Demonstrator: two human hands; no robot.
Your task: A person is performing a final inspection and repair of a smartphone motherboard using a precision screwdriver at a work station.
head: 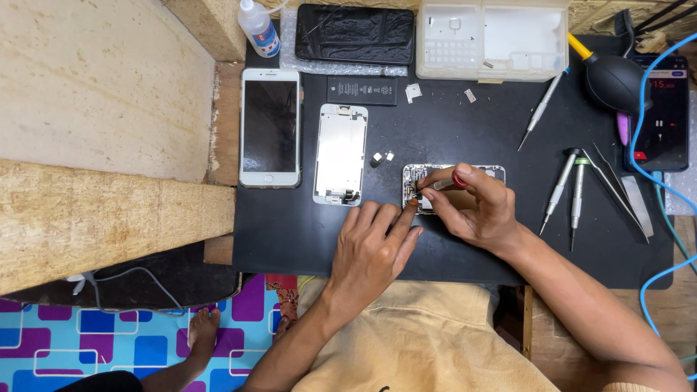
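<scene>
An opened phone body point(415, 176) with exposed parts lies on a black mat point(450, 131). My right hand point(475, 207) holds a small red-capped screwdriver point(444, 184), its tip down on the phone's left part. My left hand point(374, 247) rests flat on the mat, its index fingertip touching the phone's lower left edge. A detached white screen panel point(340, 154) lies just left of the phone body, with two tiny parts point(382, 158) between them.
A white phone point(270, 127), a dark cracked screen point(355, 33), a flat battery point(361, 91), a liquid bottle point(258, 27) and a white parts tray point(492, 38) are at the back. Screwdrivers point(568, 189), tweezers point(617, 190), a black blower point(613, 81) and another phone with blue cable point(664, 109) lie right.
</scene>
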